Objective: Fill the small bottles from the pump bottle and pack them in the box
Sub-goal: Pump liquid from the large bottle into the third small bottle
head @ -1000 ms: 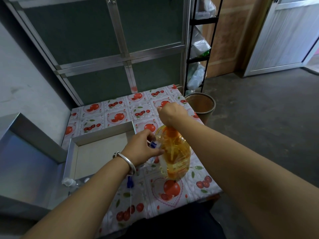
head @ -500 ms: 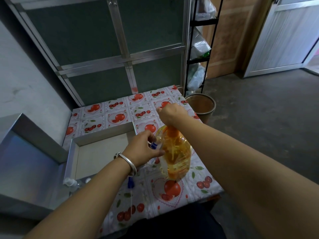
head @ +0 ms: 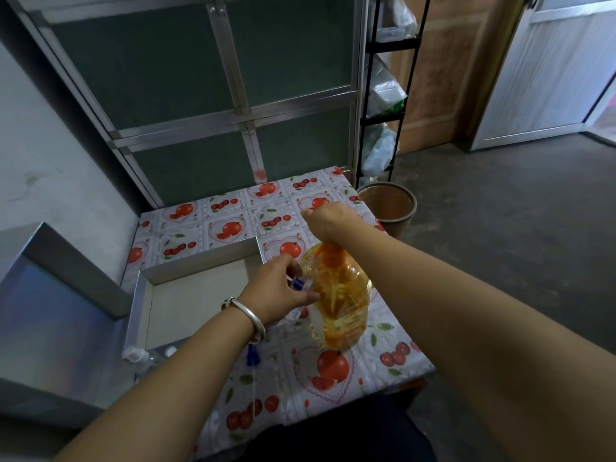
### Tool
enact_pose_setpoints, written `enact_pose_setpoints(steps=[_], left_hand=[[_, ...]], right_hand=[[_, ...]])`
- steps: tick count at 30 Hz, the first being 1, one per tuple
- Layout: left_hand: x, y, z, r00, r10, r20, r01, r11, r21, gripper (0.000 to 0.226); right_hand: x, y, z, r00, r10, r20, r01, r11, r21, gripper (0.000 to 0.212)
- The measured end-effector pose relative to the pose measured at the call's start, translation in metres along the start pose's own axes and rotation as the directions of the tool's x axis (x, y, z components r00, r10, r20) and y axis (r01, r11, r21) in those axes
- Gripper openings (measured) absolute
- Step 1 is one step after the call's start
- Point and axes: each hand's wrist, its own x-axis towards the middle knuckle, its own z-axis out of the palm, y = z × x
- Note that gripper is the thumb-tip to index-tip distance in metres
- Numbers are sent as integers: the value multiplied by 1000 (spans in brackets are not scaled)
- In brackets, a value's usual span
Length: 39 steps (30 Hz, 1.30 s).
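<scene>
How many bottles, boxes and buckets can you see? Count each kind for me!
Big pump bottles: 1, the yellow one.
Small bottles: 3, one in the left hand, two at the box's near corner.
Boxes: 1.
Buckets: 1.
Total: 6

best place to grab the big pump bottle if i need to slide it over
Take the pump bottle by its narrow neck just under the orange pump, coming down from above, roughly where the right hand sits now. It stands upright and the amber body looks wide for one hand. The left hand and box crowd its left side.
</scene>
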Motion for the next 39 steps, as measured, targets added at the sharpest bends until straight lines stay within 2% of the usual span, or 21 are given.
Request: enact_pose_setpoints(steps=[2, 8, 14, 20, 23, 27, 33, 39], left_hand=[[0, -1, -1, 1000, -9, 1, 9, 1000, -18, 40], [0, -1, -1, 1000, -5, -11, 5, 1000, -4, 41], [-1, -2, -3, 1000, -13, -3, 13, 1000, -20, 39], [2, -2, -2, 1000, -6, -3, 6, 1000, -23, 39], [1, -1, 0, 1000, -4, -7, 4, 1000, -12, 40], [1, -1, -2, 1000, 4, -17, -3, 1000, 8, 41], [1, -2, 0, 1000, -1, -15, 1, 1000, -12, 41], [1, -1, -1, 1000, -2, -10, 2, 1000, 4, 42]], right_hand=[[0, -2, -1, 1000, 0, 0, 0, 1000, 28, 39], [1, 3, 7, 997, -9, -79, 5, 999, -49, 30], [3, -3, -1, 1000, 12, 23, -12, 1000, 2, 37], [8, 3, 9, 996, 25, -86, -31, 998, -62, 29], [6, 2, 8, 998, 15, -59, -19, 997, -72, 31], [4, -5, 2, 999, 30, 24, -30, 999, 8, 43], [7, 4, 10, 996, 18, -90, -20, 999, -28, 44], [2, 0, 1, 1000, -9, 3, 9, 1000, 6, 42]])
